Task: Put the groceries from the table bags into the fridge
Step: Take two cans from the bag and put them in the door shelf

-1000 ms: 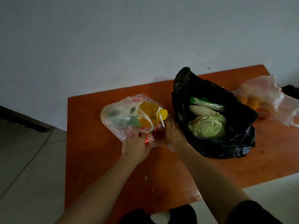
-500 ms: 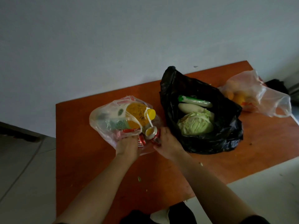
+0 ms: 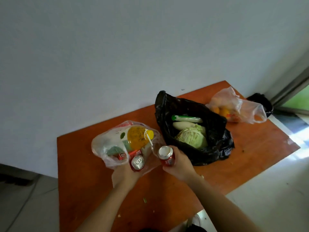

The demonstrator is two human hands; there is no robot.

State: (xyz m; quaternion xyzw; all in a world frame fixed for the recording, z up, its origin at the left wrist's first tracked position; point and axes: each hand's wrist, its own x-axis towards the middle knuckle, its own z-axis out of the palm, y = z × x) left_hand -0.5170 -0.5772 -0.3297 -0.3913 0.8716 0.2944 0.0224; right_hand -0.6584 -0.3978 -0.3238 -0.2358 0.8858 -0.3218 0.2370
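Two red cans, one per hand, now out of the clear bag (image 3: pixel 107 148); half a second ago both hands were down at the bag mouth and only one can top showed between them. Meaning for the task: the first groceries are lifted free and ready to carry to the fridge, which is not in view.

Left hand (image 3: pixel 124 174): fingers wrapped round the left can (image 3: pixel 137 162), top facing the camera, held just at the bag's open edge, the loose plastic close against it.

Right hand (image 3: pixel 178 162): fingers curled shut round the right can (image 3: pixel 166 155), held upright, clear of the plastic, between the clear bag and the black bag (image 3: pixel 217 131).

Remaining in clear bag: bottle with yellow cap (image 3: pixel 138 137), lying on its side, plus red packets and a greenish item, not identifiable.

Black bag, open on the worktop (image 3: pixel 83 181): cabbage (image 3: pixel 192 136), a white radish and a green-tipped wrapped item behind it.

Far bag (image 3: pixel 237 106), translucent, at the worktop's far right corner: orange fruit inside, untouched.

Judgement: most of the unpacking is yet to be done.
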